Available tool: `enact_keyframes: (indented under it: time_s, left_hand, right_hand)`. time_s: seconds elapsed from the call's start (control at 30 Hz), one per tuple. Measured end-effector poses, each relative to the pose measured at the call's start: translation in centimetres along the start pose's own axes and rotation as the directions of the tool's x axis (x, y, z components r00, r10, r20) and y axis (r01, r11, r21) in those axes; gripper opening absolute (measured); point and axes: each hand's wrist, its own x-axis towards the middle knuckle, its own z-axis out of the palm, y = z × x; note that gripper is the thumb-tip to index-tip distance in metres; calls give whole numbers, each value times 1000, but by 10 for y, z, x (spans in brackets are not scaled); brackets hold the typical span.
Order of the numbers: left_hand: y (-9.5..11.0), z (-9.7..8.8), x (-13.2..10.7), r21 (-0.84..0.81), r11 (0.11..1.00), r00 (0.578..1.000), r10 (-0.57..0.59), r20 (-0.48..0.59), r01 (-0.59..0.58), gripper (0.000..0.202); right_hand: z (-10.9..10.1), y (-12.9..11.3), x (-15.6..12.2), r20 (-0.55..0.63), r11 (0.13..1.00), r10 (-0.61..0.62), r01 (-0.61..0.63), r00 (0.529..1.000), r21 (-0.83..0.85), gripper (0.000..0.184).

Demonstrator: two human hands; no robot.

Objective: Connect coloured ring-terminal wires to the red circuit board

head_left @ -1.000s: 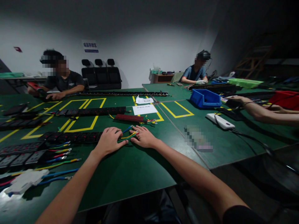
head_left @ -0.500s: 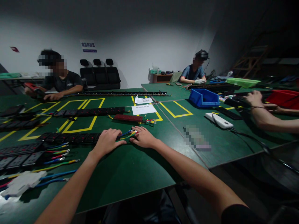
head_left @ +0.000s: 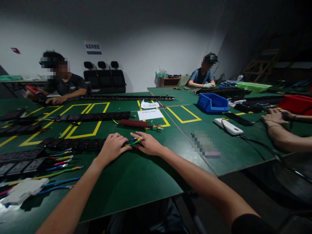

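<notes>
A black socket strip (head_left: 83, 144) lies across the green table in front of me. My left hand (head_left: 113, 148) is closed over its right end, and the strip's tip is hidden under the fingers. Blue and yellow-green wires (head_left: 133, 141) with ring terminals come out of that end. My right hand (head_left: 148, 144) has its fingers closed around these wires, the terminals showing near the knuckles. Just beyond my hands lies a dark red strip (head_left: 133, 123) with loose wires at both ends.
More socket strips (head_left: 20, 156) with wires lie at the left, beside a white connector block (head_left: 24, 191). Right of me are a white power bank (head_left: 227, 126), a blue bin (head_left: 213, 103) and a red bin (head_left: 297, 104). Co-workers sit across the table; another's hand (head_left: 275, 117) is at right.
My right hand's fingers have shifted slightly left along the wires. My left hand stays on the strip's end. The co-worker's arm at the right edge has moved a little.
</notes>
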Motion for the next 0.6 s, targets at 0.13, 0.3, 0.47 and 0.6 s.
enact_keyframes:
  time_s: [0.13,0.3,0.47,0.6]
  left_hand:
    - [3,-2,0,-7,1000,1000,-9,-28,9,26]
    - [4,-4,1,-33,999,998,19,-60,-21,19]
    - [7,-6,1,-4,999,998,50,-44,-50,19]
    - [10,-4,1,-26,998,997,48,-56,-50,18]
  right_hand:
    - [-3,-5,2,-34,998,-3,4,999,55,56]
    - [-8,-12,5,-69,992,16,-7,997,129,31]
    - [-5,-19,7,-61,968,98,-82,993,236,37]
    - [-3,-24,6,-72,933,130,-97,989,348,43]
